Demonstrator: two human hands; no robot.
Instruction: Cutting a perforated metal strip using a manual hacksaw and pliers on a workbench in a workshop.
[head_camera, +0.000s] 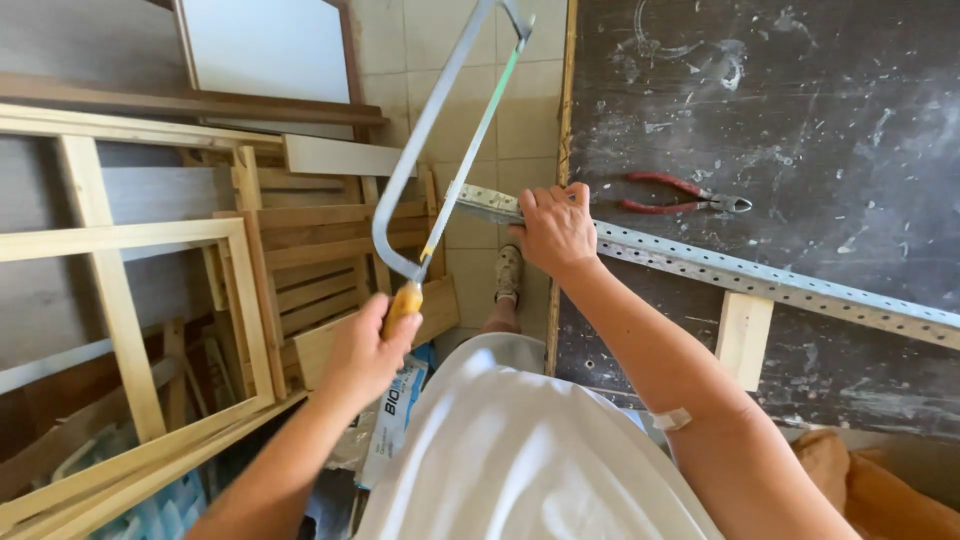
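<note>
Left hand (365, 350) clenched on wooden handle of grey-framed hacksaw (440, 150), blade crossing overhanging end of long perforated galvanised steel strip (740, 272); right hand (556, 228) fingers grasp strip just beside cut, strip running rightward across dark scuffed worktop (800, 100); red-handled pliers (680, 193) beyond

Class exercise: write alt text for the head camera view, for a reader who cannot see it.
Seen from above, a person's left hand grips a hacksaw while the right hand pins a perforated metal strip on a dark workbench. Red pliers lie nearby.
</note>
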